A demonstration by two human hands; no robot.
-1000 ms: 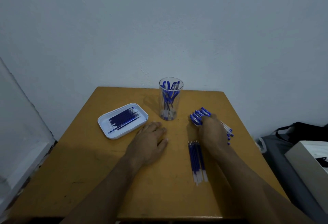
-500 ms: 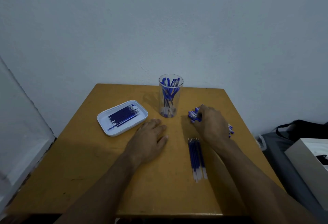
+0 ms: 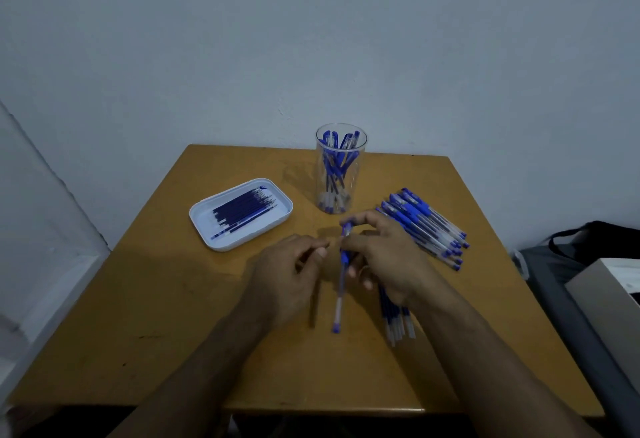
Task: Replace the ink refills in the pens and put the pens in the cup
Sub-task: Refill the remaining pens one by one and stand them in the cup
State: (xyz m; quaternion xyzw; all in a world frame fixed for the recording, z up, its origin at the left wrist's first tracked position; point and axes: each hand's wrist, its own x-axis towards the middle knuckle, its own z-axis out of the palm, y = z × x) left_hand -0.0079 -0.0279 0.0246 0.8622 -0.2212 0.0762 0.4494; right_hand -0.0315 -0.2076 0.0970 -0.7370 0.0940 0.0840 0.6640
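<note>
My right hand [image 3: 388, 257] holds a blue pen [image 3: 341, 285] above the middle of the table, its capped end toward me. My left hand [image 3: 287, 274] hovers just left of the pen, fingers curled and apart, not touching it. A clear cup [image 3: 340, 169] with several blue pens stands at the back centre. A pile of blue pens [image 3: 426, 226] lies to the right of my right hand. A white tray [image 3: 239, 247] holding dark blue refills [image 3: 244, 212] sits at the left. More refills [image 3: 398, 323] lie partly under my right wrist.
The wooden table [image 3: 173, 351] stands against a pale wall. A dark bag [image 3: 595, 240] and a grey box [image 3: 609, 295] lie off the table's right side. A white panel [image 3: 41, 229] leans at the left.
My right hand left the pen pile with one pen and brought it to the table's middle. My left hand lifted off the table and moved toward the pen.
</note>
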